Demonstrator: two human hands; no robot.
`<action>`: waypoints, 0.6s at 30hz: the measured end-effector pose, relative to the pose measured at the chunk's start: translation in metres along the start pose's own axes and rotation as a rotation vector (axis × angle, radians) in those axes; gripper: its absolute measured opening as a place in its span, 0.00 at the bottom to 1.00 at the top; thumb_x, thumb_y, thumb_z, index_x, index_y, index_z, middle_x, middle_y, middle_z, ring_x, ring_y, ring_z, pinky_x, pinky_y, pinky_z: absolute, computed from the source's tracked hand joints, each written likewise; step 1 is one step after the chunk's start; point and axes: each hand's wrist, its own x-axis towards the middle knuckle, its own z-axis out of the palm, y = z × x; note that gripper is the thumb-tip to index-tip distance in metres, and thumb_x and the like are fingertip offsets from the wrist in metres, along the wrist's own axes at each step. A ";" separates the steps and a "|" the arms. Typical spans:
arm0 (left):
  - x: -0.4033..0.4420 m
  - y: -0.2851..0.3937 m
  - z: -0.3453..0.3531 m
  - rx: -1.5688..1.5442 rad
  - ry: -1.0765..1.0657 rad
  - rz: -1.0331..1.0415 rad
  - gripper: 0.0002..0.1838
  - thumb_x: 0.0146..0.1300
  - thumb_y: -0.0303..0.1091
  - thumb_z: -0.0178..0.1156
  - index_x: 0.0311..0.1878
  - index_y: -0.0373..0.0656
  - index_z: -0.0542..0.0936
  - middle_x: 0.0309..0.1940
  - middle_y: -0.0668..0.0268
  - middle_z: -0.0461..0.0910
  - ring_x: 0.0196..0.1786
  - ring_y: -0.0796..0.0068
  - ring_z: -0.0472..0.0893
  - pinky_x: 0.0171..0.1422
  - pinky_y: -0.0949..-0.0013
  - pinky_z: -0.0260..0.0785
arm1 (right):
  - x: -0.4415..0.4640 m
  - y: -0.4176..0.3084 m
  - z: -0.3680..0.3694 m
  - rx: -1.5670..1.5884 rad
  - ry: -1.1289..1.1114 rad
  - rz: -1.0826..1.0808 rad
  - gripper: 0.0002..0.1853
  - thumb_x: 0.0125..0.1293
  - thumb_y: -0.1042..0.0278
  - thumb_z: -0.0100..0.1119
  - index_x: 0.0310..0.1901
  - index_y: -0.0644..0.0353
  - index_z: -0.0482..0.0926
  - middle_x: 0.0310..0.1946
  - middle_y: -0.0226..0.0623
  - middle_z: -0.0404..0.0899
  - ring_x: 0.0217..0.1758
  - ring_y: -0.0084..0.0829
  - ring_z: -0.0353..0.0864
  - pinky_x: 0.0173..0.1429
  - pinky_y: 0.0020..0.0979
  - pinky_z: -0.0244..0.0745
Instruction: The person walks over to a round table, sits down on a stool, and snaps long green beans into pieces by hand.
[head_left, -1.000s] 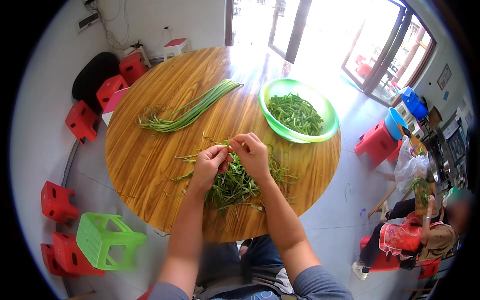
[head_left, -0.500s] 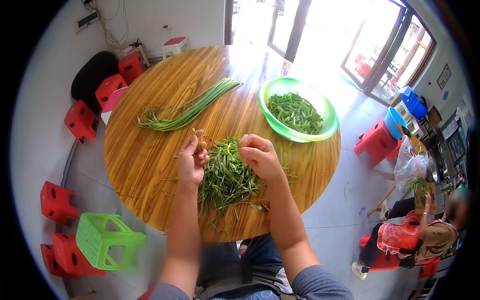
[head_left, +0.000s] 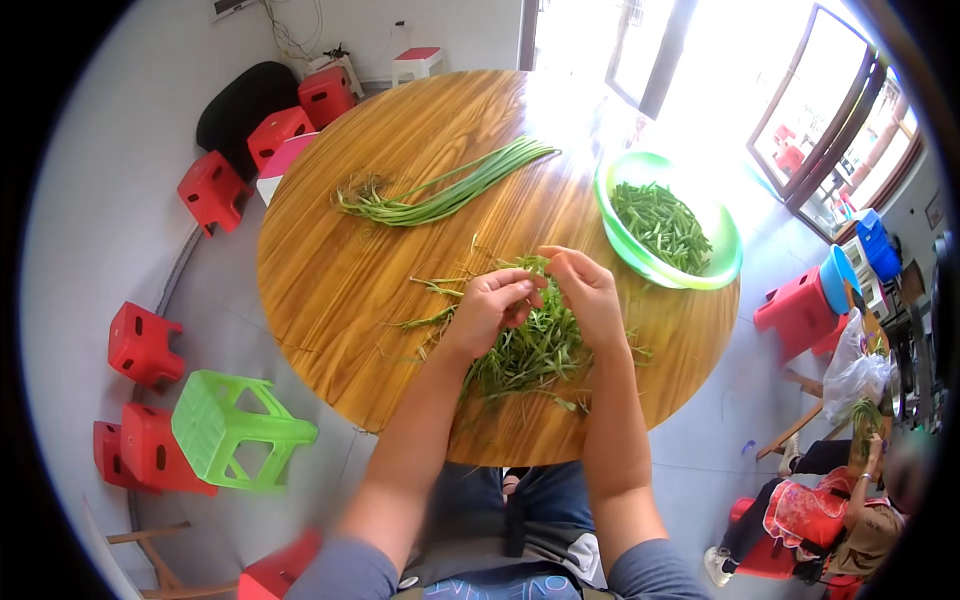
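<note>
My left hand (head_left: 490, 312) is closed in a pinch, a thin green stem apparently between its fingers, mostly hidden. Facing it, my right hand (head_left: 585, 300) also pinches, fingertips almost meeting the left ones; what it grips cannot be made out. Both are above a loose heap of green leaves and trimmings (head_left: 535, 350) on the round wooden table (head_left: 340, 290). Beyond the left hand lies a bundle of long green stems (head_left: 455, 195), its wispy tangled ends to the left. A green-and-white bowl (head_left: 640, 262) at the right holds short cut green pieces (head_left: 660, 225).
Red stools (head_left: 213, 190) line the left wall, and a green stool (head_left: 235, 420) stands near the table's left. At lower right a seated person (head_left: 825, 515) handles greens beside a plastic bag (head_left: 855, 370). Glass doors (head_left: 810, 100) stand at the back.
My hands have come together, from apart to fingertips nearly touching. The stem tip that stuck up from my left hand is now hidden. The whole view has shifted as my head turned left.
</note>
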 end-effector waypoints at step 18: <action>0.006 -0.015 -0.006 0.223 0.300 0.022 0.11 0.63 0.33 0.52 0.30 0.37 0.78 0.20 0.70 0.74 0.19 0.86 0.68 0.22 0.81 0.59 | -0.005 0.011 0.018 -0.464 -0.030 -0.438 0.05 0.52 0.76 0.66 0.32 0.62 0.81 0.27 0.28 0.78 0.26 0.16 0.71 0.27 0.20 0.64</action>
